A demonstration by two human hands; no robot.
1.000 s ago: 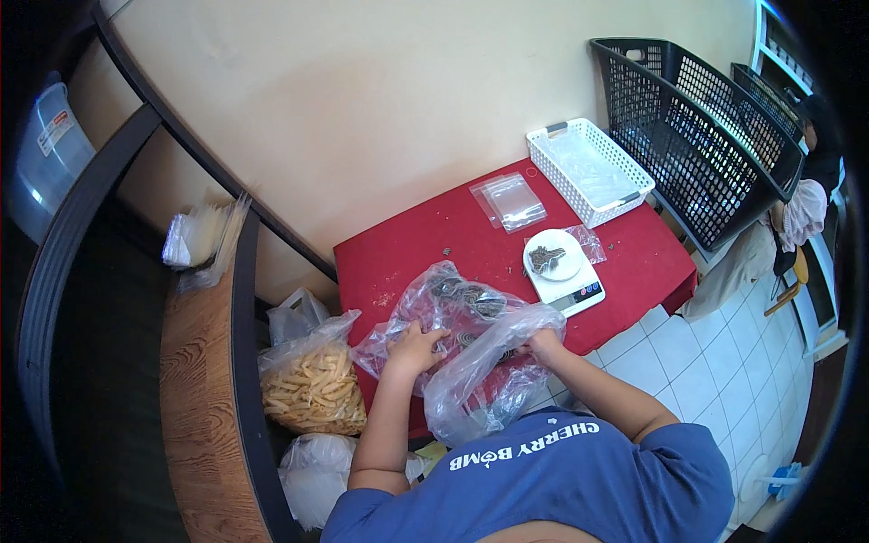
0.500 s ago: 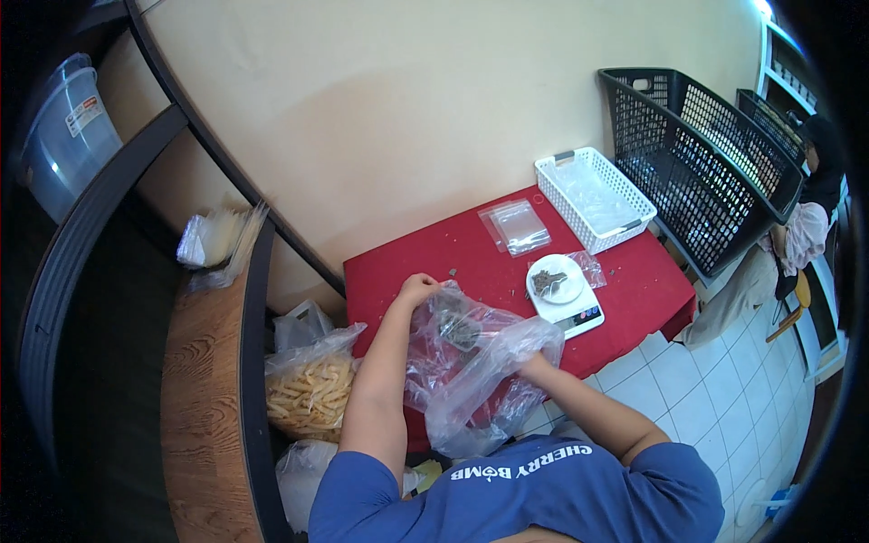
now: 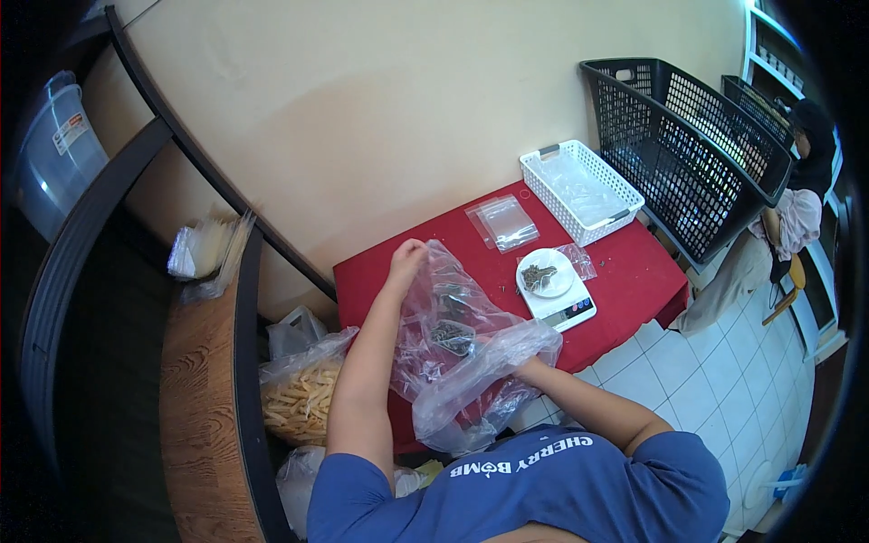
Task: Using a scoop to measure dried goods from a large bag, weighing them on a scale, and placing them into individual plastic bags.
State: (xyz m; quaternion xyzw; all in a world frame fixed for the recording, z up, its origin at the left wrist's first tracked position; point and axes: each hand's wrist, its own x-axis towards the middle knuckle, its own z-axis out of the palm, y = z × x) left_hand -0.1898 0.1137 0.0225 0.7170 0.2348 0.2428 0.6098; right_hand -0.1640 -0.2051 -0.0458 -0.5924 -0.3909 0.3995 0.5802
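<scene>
A large clear plastic bag (image 3: 493, 364) lies across the near-left part of the red-covered table and over its front edge. My left hand (image 3: 409, 258) is closed in a pinch on the far corner of the bag and holds it up. Inside the bag, a small dark clump (image 3: 454, 338) shows through the film. My right hand (image 3: 528, 366) reaches into the bag's bunched mouth, and its fingers are hidden by the plastic. Just beyond the right hand stands a white kitchen scale (image 3: 561, 312), with dried grey-brown bits (image 3: 538, 275) on its round pan.
Flat clear pouches (image 3: 505, 223) lie behind the scale, beside a white basket (image 3: 625, 220) holding more clear plastic. A black crate (image 3: 674, 149) stands at the right. Left of the table sit a bag of pale sticks (image 3: 303, 398) and a wooden shelf (image 3: 204, 398). Another person (image 3: 787, 226) sits at far right.
My left hand has lifted the bag's corner up and away, stretching the film taller. The right hand stays inside the bag. The whole view has shifted slightly.
</scene>
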